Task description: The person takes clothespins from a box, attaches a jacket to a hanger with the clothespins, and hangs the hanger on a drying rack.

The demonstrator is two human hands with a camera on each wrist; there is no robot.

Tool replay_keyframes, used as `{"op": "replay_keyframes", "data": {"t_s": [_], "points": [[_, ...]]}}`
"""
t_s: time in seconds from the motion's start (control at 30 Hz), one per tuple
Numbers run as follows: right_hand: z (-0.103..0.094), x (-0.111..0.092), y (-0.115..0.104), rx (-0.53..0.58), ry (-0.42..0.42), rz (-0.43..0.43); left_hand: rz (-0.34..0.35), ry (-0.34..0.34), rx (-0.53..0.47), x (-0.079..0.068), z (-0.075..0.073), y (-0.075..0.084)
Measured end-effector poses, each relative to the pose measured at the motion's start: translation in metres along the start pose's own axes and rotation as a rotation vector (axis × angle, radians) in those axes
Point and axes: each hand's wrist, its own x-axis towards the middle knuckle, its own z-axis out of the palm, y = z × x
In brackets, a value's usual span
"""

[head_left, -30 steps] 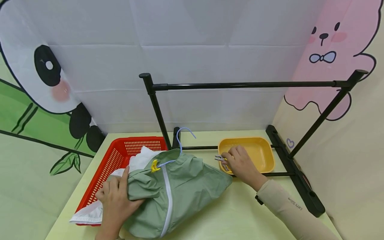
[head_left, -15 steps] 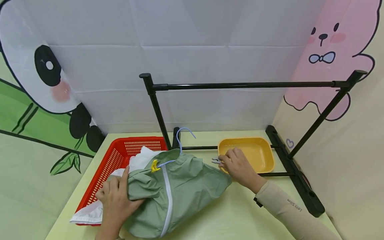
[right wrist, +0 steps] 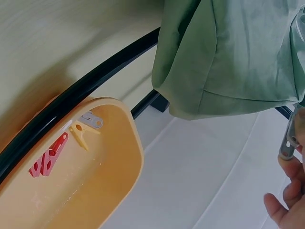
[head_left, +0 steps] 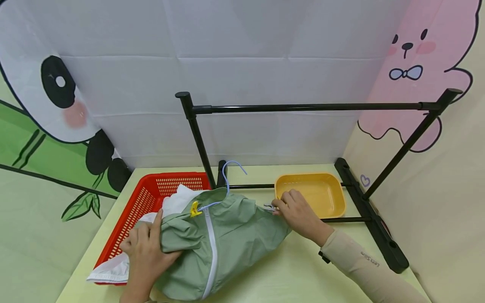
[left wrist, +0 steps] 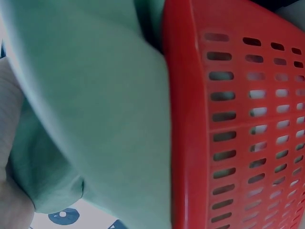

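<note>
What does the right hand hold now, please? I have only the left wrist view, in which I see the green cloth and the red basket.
Observer: In the head view, the right hand pinches a grey clip.
Operator: Thank you. Are there some other clips near this hand?
Observer: Yes. The right wrist view shows a red clip, a yellow clip and another grey one inside the yellow tray.
Operator: And the green cloth, is it on a hanger?
Observer: It seems so: in the head view, the hook of a blue hanger sticks out at its collar.
</note>
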Motion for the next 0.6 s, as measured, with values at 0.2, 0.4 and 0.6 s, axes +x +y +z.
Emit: {"op": "replay_keyframes", "data": {"t_s": [0.2,0.4,0.6], "points": [[-0.0002,0.0009,-0.0022,0.004,-0.004,-0.018,-0.005,0.006,0.001,-0.0008,0.0004,-0.0001],[-0.0003,0.0012,-0.0035,0.011,-0.035,-0.007,-0.006,0.012,0.001,-0.0022,0.0015,-0.0011],[0.0018,0.0008,-0.0038,0.013,-0.034,-0.011,0.001,0.029,0.002,-0.0017,0.0015,-0.0004]]}}
